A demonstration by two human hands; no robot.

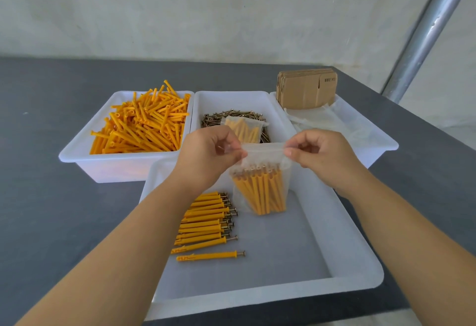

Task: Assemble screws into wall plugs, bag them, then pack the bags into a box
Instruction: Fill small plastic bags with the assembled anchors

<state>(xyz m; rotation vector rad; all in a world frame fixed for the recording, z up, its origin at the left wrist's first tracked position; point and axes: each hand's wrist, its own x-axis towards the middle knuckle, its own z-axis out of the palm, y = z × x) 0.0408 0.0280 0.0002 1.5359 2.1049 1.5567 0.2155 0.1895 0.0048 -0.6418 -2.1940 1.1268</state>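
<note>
1. Pinching the top strip of a clear bag (pixel 261 186), the left hand (pixel 208 155) and the right hand (pixel 319 154) grip opposite ends of that strip at the frame centre; the hands are apart, each clamped on the bag.
2. The bag hangs upright above the near tray (pixel 334 269) and holds a bundle of orange wall plugs with screws fitted, heads upward.
3. A row of assembled plugs (pixel 206 225) lies on the near tray floor, lower centre-left, partly hidden by the left forearm; screw heads point toward the right of the frame.
4. 1 single plug (pixel 210 256) lies apart, just below the row.
5. The upper-left tray (pixel 85 153) contains loose orange plugs (pixel 139 125).
6. The upper-centre tray (pixel 231 99) contains dark screws (pixel 213 119), with a filled bag (pixel 243 128) resting on them.
7. The upper-right tray (pixel 381 140) contains empty clear bags (pixel 327 119) and flat cardboard boxes (pixel 306 89) standing at its far end.
8. All trays rest on a dark grey table (pixel 51 197).
</note>
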